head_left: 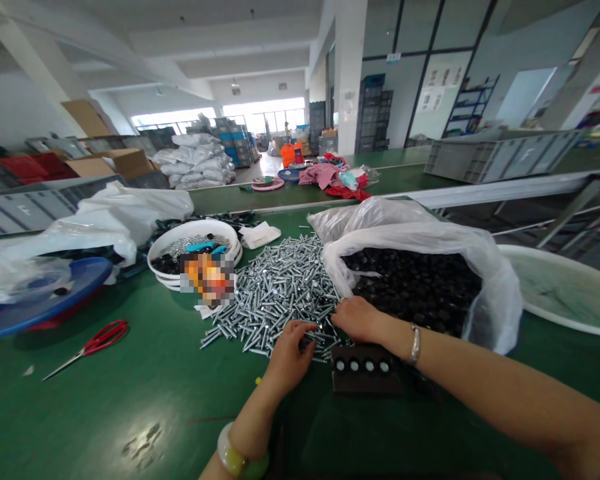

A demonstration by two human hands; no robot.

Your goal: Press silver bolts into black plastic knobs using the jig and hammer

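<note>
My left hand [293, 353] is at the front edge of a pile of silver screws [280, 287], thumb and fingers apart, with nothing visible between them. My right hand [355, 320] lies between the pile and an open white plastic bag [500, 293] of black round parts [420, 287]. Its fingers are bent down towards some black pieces at the pile's edge; whatever they hold is hidden. Just in front of it stands a dark block [365, 381] with a row of several black rings that have pale centres.
Red-handled scissors [105, 335] lie at the left, near a blue tray [87, 279]. White bowls [163, 280] with small parts stand behind the screws' left side. A large white tray [565, 287] is at the right, and a grey crate [495, 159] stands farther back.
</note>
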